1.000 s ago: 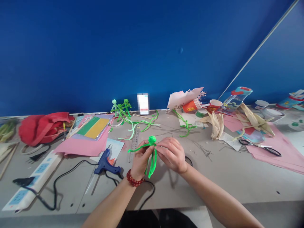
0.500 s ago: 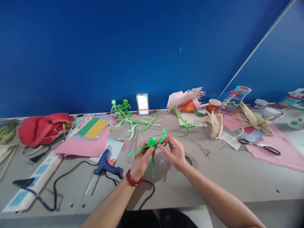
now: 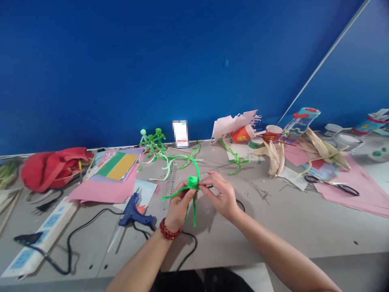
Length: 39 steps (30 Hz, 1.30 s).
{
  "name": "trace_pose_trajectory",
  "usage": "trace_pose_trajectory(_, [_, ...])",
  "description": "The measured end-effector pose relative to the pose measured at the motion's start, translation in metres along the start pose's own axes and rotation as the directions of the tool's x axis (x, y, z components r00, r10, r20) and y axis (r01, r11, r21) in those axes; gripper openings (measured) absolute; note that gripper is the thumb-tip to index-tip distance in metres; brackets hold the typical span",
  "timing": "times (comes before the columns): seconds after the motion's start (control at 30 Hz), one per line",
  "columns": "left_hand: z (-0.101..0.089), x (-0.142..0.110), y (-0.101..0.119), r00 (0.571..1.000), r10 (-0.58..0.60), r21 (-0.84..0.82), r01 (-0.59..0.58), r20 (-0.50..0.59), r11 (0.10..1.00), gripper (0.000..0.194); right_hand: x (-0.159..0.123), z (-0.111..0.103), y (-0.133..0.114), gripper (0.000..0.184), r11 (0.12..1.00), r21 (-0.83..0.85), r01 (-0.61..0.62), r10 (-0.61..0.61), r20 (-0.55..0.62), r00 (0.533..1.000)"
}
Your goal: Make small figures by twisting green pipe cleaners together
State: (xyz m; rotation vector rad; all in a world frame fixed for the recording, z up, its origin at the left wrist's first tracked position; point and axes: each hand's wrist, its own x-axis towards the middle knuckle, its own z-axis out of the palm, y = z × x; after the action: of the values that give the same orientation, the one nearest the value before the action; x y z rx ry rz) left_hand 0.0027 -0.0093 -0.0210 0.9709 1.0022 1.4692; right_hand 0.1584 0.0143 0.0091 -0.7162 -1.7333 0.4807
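My left hand (image 3: 179, 205), with a red bead bracelet on its wrist, pinches a green pipe-cleaner figure (image 3: 192, 182) just below its coiled round head. One strand sticks out to the left, one hangs down, and one curves up above the head. My right hand (image 3: 220, 194) pinches the figure from the right, fingers closed at the base of the head. Both hands hold it a little above the grey table (image 3: 273, 227).
A blue glue gun (image 3: 132, 211) with a black cord lies left of my hands, beside a metal ruler (image 3: 170, 184), pink paper (image 3: 103, 188) and a power strip (image 3: 39, 239). Finished green figures (image 3: 153, 140) stand at the back. Scissors (image 3: 330, 184), corn husks (image 3: 275, 156) and cups lie right.
My right hand has drawn one hanging strand away from the other and bent it up over the figure's head. My left hand has kept its grip.
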Motion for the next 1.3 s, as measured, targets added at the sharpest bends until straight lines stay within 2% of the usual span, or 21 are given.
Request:
trace_pose_trajectory(0.1, [0.002, 0.001, 0.001, 1.0, -0.014, -0.043, 0.013, -0.018, 0.999, 0.024, 0.002, -0.002, -0.001, 0.009, 0.992, -0.055, 0.116, -0.114, 0.038, 0.993])
trace_pose_trajectory(0.2, [0.004, 0.001, 0.005, 1.0, -0.024, -0.07, 0.025, 0.01, 0.997, 0.025, 0.001, -0.001, 0.002, 0.012, 0.985, -0.085, 0.148, -0.144, 0.043, 0.989])
trace_pose_trajectory(0.47, [0.006, 0.001, 0.012, 0.999, 0.041, 0.06, -0.039, -0.027, 0.997, 0.016, 0.002, 0.0, 0.002, 0.014, 0.962, -0.171, 0.212, -0.216, -0.003, 0.976])
trace_pose_trajectory(0.67, [0.006, 0.001, 0.009, 0.999, 0.04, 0.011, -0.04, 0.014, 0.999, 0.021, 0.002, 0.0, 0.004, 0.014, 0.956, -0.181, 0.232, -0.235, 0.007, 0.972])
trace_pose_trajectory(0.97, [-0.001, 0.0, 0.002, 0.995, 0.013, -0.025, -0.011, 0.103, 1.0, 0.022, -0.001, 0.003, 0.004, 0.006, 0.989, -0.029, 0.147, -0.148, -0.05, 0.988])
trace_pose_trajectory(1.17, [-0.002, 0.001, 0.001, 0.993, -0.021, -0.026, 0.024, 0.118, 0.999, 0.021, 0.001, 0.0, 0.005, 0.014, 0.964, -0.104, 0.243, -0.244, 0.005, 0.97])
trace_pose_trajectory(1.3, [-0.002, 0.001, 0.001, 0.992, -0.048, -0.015, 0.05, 0.119, 0.999, 0.022, 0.002, -0.001, 0.007, 0.012, 0.966, -0.083, 0.246, -0.245, 0.023, 0.969])
